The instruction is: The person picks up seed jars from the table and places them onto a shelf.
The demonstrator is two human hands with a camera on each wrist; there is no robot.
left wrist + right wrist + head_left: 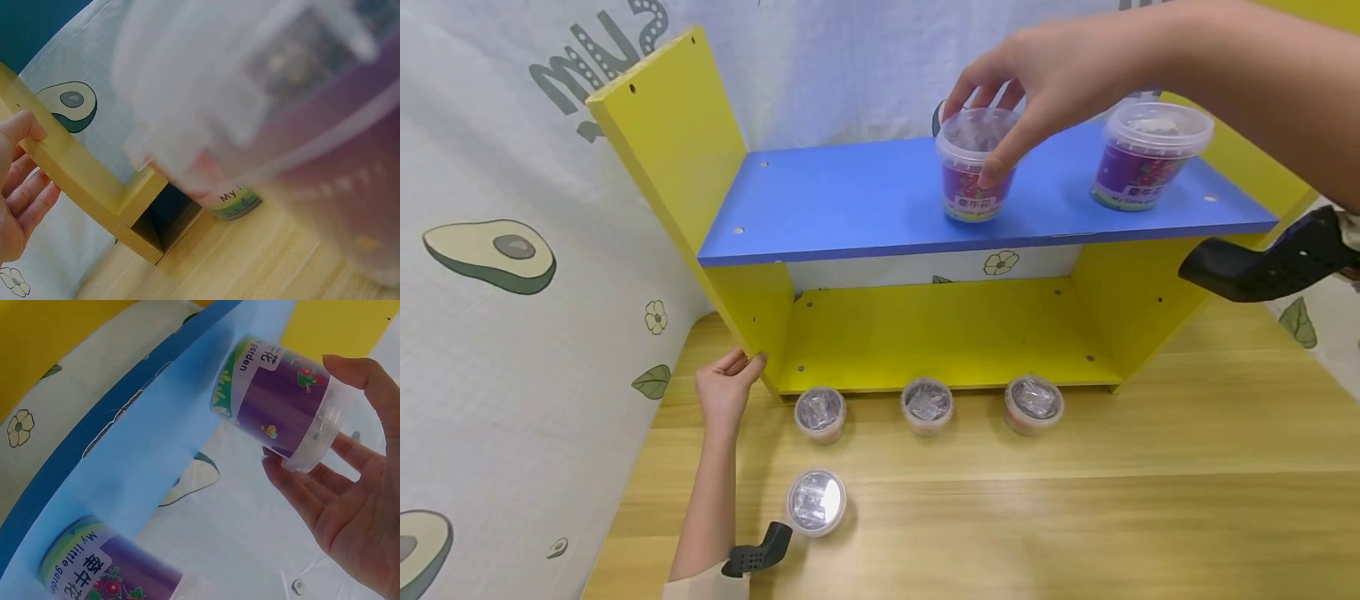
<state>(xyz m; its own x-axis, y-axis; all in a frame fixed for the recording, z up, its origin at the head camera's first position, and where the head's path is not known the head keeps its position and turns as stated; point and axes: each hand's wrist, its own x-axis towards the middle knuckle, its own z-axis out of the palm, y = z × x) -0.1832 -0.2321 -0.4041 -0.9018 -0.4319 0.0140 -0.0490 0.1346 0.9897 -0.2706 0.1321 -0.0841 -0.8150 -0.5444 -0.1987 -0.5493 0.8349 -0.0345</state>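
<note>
Got the hands well apart here, each with a grip on something. My right hand [1037,79] is clamped around the rim of a purple cup [973,187], thumb on the near side and fingers round the back, and that cup is upright at the blue board of the shelf [850,192], close to its front edge and roughly mid-span. Can't tell from my end if its base is fully down on the board. The second cup [1138,171], same purple label, stands on that board toward the shelf's right end. My left hand [724,392] is pinching the front edge of the shelf's yellow left panel, low down near the table [1075,500]. Just in front of the shelf's bottom board there's a row: left cup [820,414], middle cup [927,407], right cup [1034,406], all with crinkly clear plastic showing in the top. The near cup [817,502] sits farther out from the shelf, in front of the left one. Behind the shelf hangs an avocado-print cloth [475,350]. Left wrist cam is mostly one blurry cup up close, no idea which.
</note>
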